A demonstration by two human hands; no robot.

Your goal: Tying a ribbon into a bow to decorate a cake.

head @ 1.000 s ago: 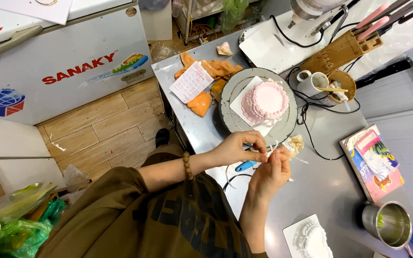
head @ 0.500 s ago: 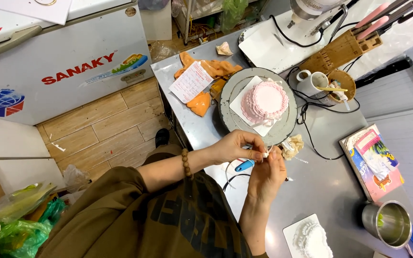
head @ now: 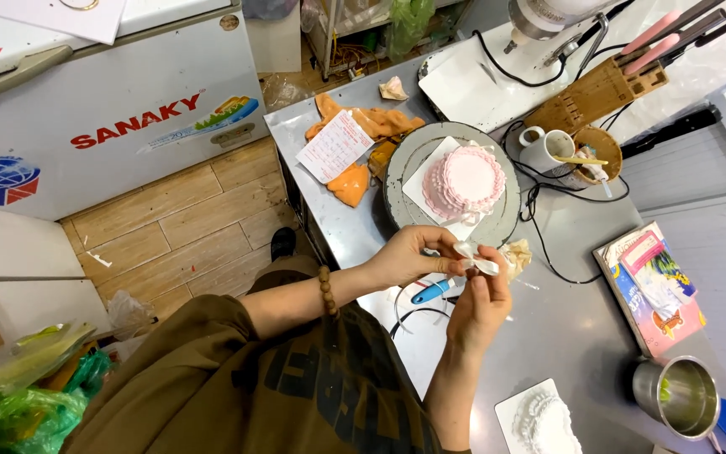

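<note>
Below cake point(head: 465, 179), I see left hand point(head: 405, 259) and right hand point(head: 478, 304) pinching white ribbon point(head: 476, 257) between fingertips; since a second ago, hands raised slightly closer to turntable point(head: 405, 164), bow taking shape.

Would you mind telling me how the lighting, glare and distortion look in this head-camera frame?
Head view: even, soft light with faint shadows; mild glare on the grey steel worktop; wide-angle bending curves the white chest freezer at the edges; the round pink frilled cake is sharp, the small white ribbon between both hands slightly soft.
</note>
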